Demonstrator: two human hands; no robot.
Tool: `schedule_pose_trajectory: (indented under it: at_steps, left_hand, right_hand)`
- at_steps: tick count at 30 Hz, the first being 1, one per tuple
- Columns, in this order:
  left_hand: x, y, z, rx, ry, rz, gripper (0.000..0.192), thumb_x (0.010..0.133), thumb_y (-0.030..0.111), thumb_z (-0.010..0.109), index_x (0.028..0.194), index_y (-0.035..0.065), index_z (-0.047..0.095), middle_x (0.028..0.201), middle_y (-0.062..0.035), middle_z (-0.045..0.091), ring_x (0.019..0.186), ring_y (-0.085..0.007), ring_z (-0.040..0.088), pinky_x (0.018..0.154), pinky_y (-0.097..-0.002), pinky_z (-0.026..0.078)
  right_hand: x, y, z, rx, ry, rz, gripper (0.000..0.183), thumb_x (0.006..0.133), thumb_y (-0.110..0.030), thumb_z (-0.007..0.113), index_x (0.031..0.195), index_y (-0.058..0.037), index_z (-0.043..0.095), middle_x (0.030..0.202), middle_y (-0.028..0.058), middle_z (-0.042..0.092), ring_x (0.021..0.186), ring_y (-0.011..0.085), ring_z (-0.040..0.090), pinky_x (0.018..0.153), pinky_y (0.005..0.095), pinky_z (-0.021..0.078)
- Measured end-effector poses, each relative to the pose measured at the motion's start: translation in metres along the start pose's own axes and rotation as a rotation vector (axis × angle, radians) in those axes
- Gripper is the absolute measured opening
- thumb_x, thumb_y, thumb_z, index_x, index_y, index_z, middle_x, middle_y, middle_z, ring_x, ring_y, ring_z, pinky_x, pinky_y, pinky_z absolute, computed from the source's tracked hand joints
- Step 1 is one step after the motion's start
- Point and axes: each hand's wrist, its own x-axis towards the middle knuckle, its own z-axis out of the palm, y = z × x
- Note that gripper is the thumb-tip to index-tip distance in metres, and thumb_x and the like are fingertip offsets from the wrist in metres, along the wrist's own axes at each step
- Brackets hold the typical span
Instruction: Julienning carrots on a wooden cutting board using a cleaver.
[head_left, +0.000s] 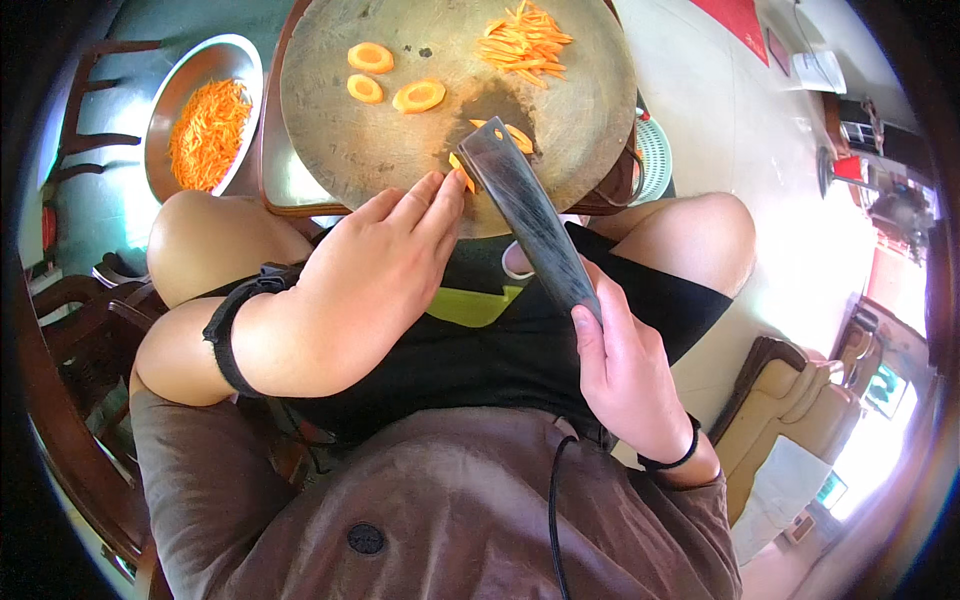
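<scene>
My right hand grips a dark-bladed cleaver, its blade slanting up and left over a round wooden chopping board. The fingers of my left hand lie close together, their tips against a cut carrot piece just left of the blade. More carrot pieces show beyond the blade, partly hidden by it. Three carrot slices lie apart on the far left of the board. A heap of carrot strips sits at its far right.
A metal basin holding shredded carrot stands left of the board. Beneath the board is a brown-edged tray or small table. A pale green plastic basket is to the right. Wooden chairs stand at the left.
</scene>
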Motion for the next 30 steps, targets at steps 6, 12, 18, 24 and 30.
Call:
schedule_pose_trajectory:
  at_steps: [6, 12, 18, 24, 30]
  left_hand:
    - [-0.001, 0.000, -0.004, 0.019, -0.056, -0.006, 0.062, 0.094, 0.014, 0.055, 0.150, -0.0114, 0.051, 0.164, -0.0226, 0.044, 0.150, -0.0301, 0.049, 0.120, -0.0385, 0.045]
    - [-0.001, 0.001, -0.002, 0.014, -0.093, -0.010, 0.064, 0.094, 0.015, 0.056, 0.152, -0.0114, 0.050, 0.167, -0.0225, 0.042, 0.150, -0.0291, 0.049, 0.121, -0.0369, 0.044]
    - [0.000, 0.001, -0.001, 0.021, -0.072, -0.010, 0.062, 0.095, 0.014, 0.056, 0.151, -0.0115, 0.051, 0.166, -0.0226, 0.043, 0.149, -0.0291, 0.050, 0.120, -0.0369, 0.045]
    - [0.002, -0.004, -0.004, -0.042, -0.073, 0.002, 0.062, 0.092, 0.011, 0.058, 0.149, -0.0122, 0.052, 0.162, -0.0241, 0.047, 0.146, -0.0303, 0.053, 0.113, -0.0365, 0.051]
    - [0.002, -0.008, -0.012, -0.109, -0.088, 0.022, 0.064, 0.089, 0.008, 0.061, 0.147, -0.0151, 0.051, 0.159, -0.0259, 0.049, 0.142, -0.0324, 0.056, 0.108, -0.0369, 0.055]
  right_hand:
    - [0.004, -0.007, 0.001, -0.040, -0.026, 0.023, 0.025, 0.110, -0.009, 0.057, 0.134, -0.0039, 0.054, 0.096, 0.0272, 0.068, 0.085, 0.0501, 0.068, 0.068, 0.0534, 0.0538]
    - [0.006, -0.008, 0.001, -0.084, -0.046, 0.029, 0.020, 0.110, -0.010, 0.056, 0.129, -0.0038, 0.054, 0.098, 0.0272, 0.068, 0.082, 0.0505, 0.068, 0.066, 0.0534, 0.0537]
    - [0.005, -0.014, 0.007, -0.172, -0.104, 0.035, 0.022, 0.106, -0.004, 0.057, 0.125, 0.0004, 0.049, 0.097, 0.0286, 0.069, 0.081, 0.0498, 0.070, 0.064, 0.0544, 0.0558]
    - [0.011, -0.025, 0.006, -0.277, -0.213, 0.145, 0.026, 0.104, -0.002, 0.055, 0.128, 0.0030, 0.046, 0.095, 0.0301, 0.070, 0.080, 0.0484, 0.071, 0.064, 0.0543, 0.0573]
    - [0.014, -0.015, 0.019, -0.234, -0.103, 0.006, 0.020, 0.107, -0.002, 0.055, 0.122, 0.0014, 0.042, 0.074, 0.0295, 0.061, 0.069, 0.0517, 0.064, 0.060, 0.0590, 0.0451]
